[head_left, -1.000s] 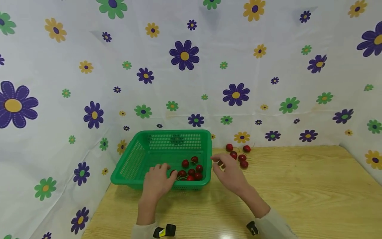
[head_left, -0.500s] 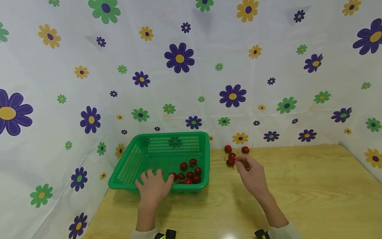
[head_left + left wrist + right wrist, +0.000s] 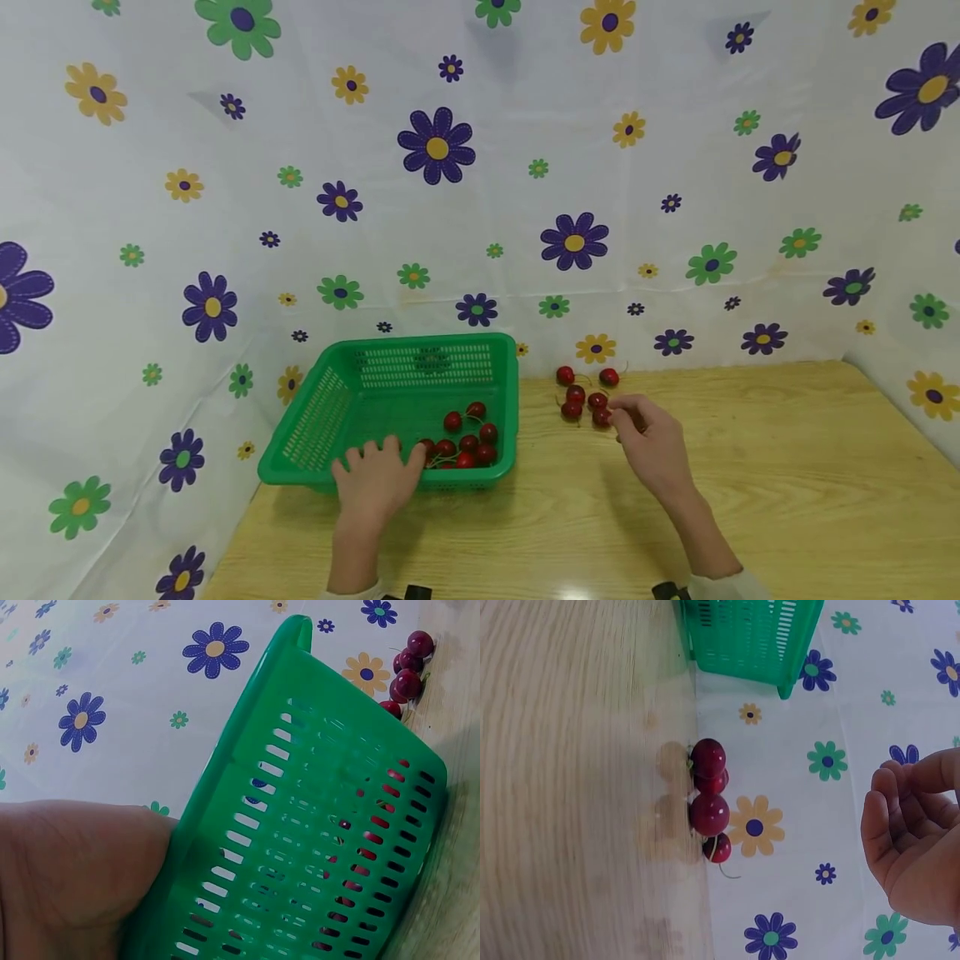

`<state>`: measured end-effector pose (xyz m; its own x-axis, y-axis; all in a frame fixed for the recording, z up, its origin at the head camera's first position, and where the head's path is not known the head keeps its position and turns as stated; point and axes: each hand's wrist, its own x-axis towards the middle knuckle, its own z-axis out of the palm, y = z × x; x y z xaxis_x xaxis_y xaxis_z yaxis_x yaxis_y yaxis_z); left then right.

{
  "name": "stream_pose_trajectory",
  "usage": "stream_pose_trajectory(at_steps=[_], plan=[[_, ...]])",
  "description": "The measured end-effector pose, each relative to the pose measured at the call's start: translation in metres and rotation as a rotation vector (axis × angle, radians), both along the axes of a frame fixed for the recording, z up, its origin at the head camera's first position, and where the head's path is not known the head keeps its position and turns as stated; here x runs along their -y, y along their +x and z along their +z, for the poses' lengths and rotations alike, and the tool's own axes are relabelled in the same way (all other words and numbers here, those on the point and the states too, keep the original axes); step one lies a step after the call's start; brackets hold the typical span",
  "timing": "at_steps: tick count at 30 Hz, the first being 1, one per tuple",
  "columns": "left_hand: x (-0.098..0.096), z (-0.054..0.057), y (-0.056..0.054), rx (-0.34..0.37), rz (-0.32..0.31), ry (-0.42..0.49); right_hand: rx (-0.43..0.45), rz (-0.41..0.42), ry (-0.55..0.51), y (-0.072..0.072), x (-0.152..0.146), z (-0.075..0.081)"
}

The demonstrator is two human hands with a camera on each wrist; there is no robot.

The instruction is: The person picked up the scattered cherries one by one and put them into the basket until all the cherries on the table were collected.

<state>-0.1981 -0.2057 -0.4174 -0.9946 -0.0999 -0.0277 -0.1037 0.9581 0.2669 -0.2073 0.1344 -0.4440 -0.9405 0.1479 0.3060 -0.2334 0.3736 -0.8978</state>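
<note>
My left hand (image 3: 372, 479) rests over the front rim of a green plastic basket (image 3: 512, 400), fingers and thumb spread on its inner side. In the left wrist view the heel of that hand (image 3: 75, 870) lies against the rim, while the fingers are hidden. Several dark red cherries (image 3: 488, 432) with stems sit in the basket's front right part. Right of the basket, more cherries (image 3: 575, 394) lie loosely grouped on the table. Over the nearest of these is my right hand (image 3: 652, 442). The right wrist view shows its fingers loosely curled, thumb near the index finger, nothing visible between them.
The wooden table (image 3: 750, 467) extends to the right of the cherries. A white cloth with flower prints (image 3: 525, 208) hangs right behind the basket and along the left side. Black straps (image 3: 666, 590) are on both wrists.
My right hand has moved from beside the basket's right edge rightward, uncovering the left cherries of the loose group. The left hand stays on the rim, fingers spread wider. The head view has shifted slightly.
</note>
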Motion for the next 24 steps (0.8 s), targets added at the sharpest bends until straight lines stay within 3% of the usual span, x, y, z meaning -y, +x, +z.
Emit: stream_pose_trajectory(at_steps=[19,24], plan=[[0.006,-0.002,-0.003,0.032,-0.065,-0.039,-0.011,-0.028,0.016,0.003,-0.011,0.0],[0.007,-0.006,-0.006,-0.014,-0.123,0.026,0.002,-0.016,0.01,0.004,-0.013,0.0]])
